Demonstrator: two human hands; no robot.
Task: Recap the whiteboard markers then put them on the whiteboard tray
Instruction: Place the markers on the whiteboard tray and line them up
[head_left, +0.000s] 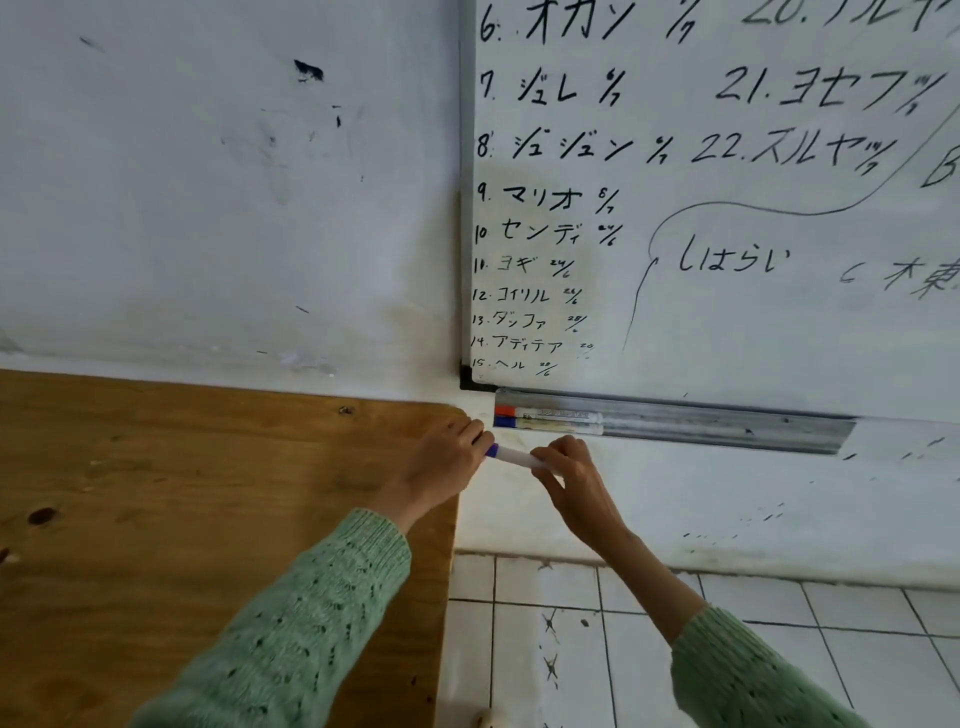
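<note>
I hold a blue-capped marker (511, 457) level between both hands just below the whiteboard tray (727, 434): my left hand (447, 462), at nine o'clock, is closed over the cap end, and my right hand (566, 467), at three o'clock, pinches the barrel. Two capped markers (550, 420) lie in the tray's left end at twelve o'clock. If the cap is not fully seated, it may slip off; the held marker could also knock those two.

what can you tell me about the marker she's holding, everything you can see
The held marker has a white barrel and a blue cap, seated on its left end. It lies nearly level, just below the tray's left end, not yet on it. The left hand grips the cap end; the right hand covers the other end.
</note>
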